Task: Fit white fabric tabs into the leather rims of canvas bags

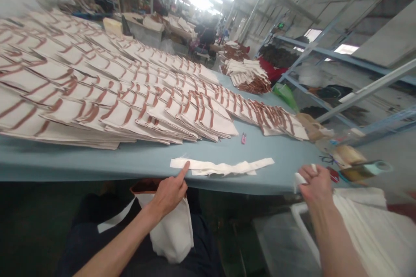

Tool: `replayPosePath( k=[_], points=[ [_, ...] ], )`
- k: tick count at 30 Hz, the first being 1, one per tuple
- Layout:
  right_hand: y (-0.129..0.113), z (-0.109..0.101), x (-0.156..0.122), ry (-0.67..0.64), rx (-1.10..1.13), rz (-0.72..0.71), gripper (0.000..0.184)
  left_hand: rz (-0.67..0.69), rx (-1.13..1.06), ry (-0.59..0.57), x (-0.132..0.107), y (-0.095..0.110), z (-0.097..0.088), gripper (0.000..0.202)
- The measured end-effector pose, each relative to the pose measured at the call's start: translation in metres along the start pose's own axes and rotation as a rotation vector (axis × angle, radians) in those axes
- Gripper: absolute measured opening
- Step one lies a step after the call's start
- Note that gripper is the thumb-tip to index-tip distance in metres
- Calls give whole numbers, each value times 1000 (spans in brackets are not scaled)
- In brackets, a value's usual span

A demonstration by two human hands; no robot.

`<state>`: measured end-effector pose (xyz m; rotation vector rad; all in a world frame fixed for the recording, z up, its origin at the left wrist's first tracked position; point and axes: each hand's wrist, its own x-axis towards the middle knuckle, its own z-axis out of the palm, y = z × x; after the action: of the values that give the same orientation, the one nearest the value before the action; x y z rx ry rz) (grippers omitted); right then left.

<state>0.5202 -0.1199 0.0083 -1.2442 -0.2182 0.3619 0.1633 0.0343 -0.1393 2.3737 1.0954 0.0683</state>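
My left hand (171,194) reaches over the table's front edge, index finger stretched out onto the left end of a small pile of white fabric strips (224,168). Its other fingers are loosely bent. Below that hand, a white cloth piece with a brown edge (172,233) lies across my lap, partly covered by my forearm. Further right, my right hand (316,184) is closed on a white fabric strip (299,179), whose ends poke out around the fingers. A small pink snipper-like tool (243,138) lies behind the strips.
Overlapping rows of white cloth pieces with brown bands (130,108) cover much of the blue table (146,156). A tape roll (367,171) sits near the right edge. Stacked white cloth (373,220) lies beside my right forearm. Metal shelving (344,60) stands at right.
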Motion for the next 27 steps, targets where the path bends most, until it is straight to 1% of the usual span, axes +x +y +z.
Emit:
replayPosePath(
  k=[1, 3, 6, 8, 10, 12, 15, 17, 18, 20, 22, 23, 25, 27],
  points=[
    [5, 7, -10, -30, 14, 38, 44, 9, -29, 10, -1, -2, 0, 70],
    [20, 29, -35, -122, 37, 119, 44, 9, -87, 40, -4, -6, -2, 68],
    [41, 74, -79, -284, 78, 209, 40, -21, -172, 94, -16, -7, -7, 63],
    [50, 108, -112, -393, 112, 254, 40, -32, -232, 114, -29, -6, -11, 55],
    [53, 142, -143, -571, 208, 273, 43, -21, -294, 109, -45, -4, -14, 43],
    [53, 174, -172, -707, 275, 261, 42, 8, -350, 84, -59, 2, -16, 31],
    [49, 214, -209, -842, 335, 246, 40, 75, -446, 54, -72, 15, -15, 30],
    [44, 231, -227, -891, 348, 234, 39, 116, -524, 45, -73, 26, -13, 31],
    [42, 237, -234, -905, 350, 226, 39, 134, -592, 41, -72, 30, -13, 30],
    [40, 240, -243, -917, 346, 214, 39, 156, -817, 33, -70, 34, -16, 24],
    [41, 235, -245, -922, 328, 219, 38, 143, -1024, 51, -69, 30, -23, 19],
    [43, 230, -244, -922, 313, 233, 38, 119, -1109, 65, -71, 26, -28, 21],
    [52, 216, -241, -924, 278, 277, 38, 29, -1323, 98, -77, 16, -37, 37],
    [64, 200, -238, -905, 253, 317, 39, -10, -1492, 99, -83, 6, -45, 61]
  ],
)
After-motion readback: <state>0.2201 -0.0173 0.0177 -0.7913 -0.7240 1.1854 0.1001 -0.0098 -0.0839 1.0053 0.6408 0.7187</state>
